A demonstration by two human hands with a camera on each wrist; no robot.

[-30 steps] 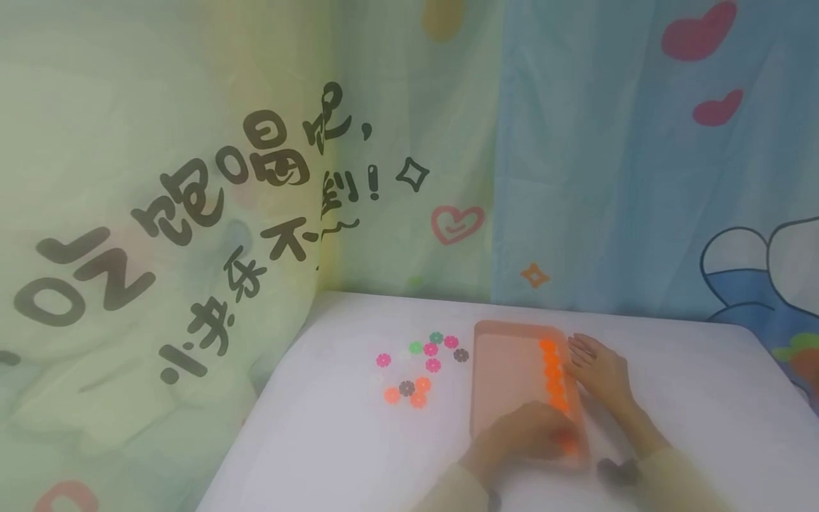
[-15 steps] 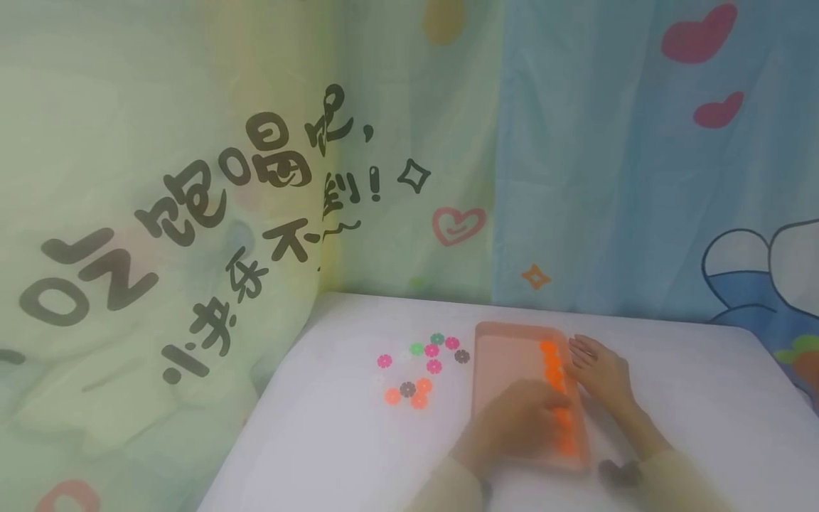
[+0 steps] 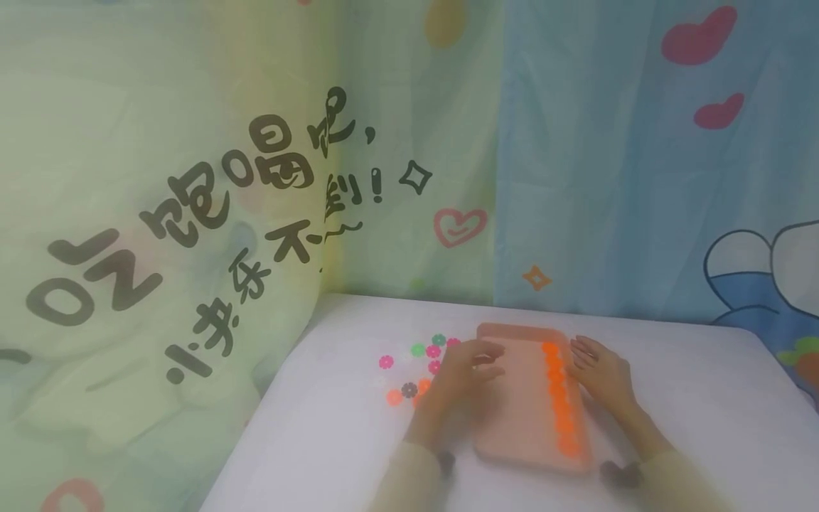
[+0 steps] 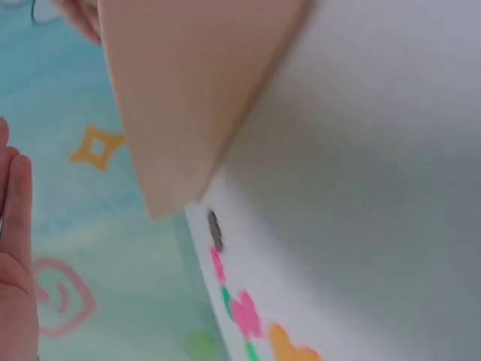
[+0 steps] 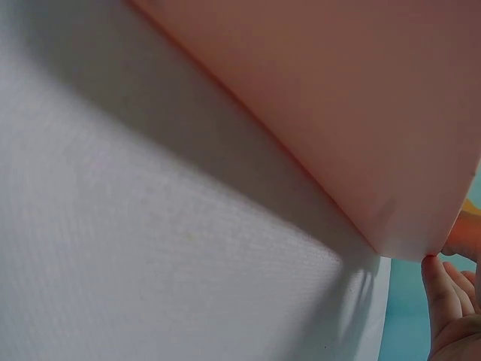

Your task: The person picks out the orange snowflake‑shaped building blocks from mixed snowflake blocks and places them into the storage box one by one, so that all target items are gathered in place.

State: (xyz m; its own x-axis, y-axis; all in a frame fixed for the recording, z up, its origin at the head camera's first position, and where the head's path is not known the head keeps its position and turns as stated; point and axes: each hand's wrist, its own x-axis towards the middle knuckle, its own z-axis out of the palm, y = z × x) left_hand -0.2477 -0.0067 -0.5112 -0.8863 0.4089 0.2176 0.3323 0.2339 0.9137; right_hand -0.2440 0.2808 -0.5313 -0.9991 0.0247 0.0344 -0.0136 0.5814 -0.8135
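Note:
A pink rectangular tray [image 3: 518, 427] stands on the white table. Orange flower-shaped pieces [image 3: 558, 387] form a column inside it along the right wall. My left hand [image 3: 463, 373] hovers at the tray's left rim with nothing held, its fingers reaching over that edge. In the left wrist view the same hand [image 4: 15, 248] shows straight fingers, apart from the tray [image 4: 195, 83]. My right hand [image 3: 601, 370] steadies the tray's right side. In the right wrist view its thumb and a fingertip [image 5: 440, 282] pinch the rim near the tray's far corner.
Several loose flower pieces [image 3: 409, 390] in pink, green, grey and orange lie left of the tray, partly hidden by the left hand. A printed curtain [image 3: 608, 178] hangs behind the white table [image 3: 320, 441].
My left hand has left the column of orange pieces, moving up and left across the tray to its left rim. The near pieces it covered now show. The right hand has stayed put.

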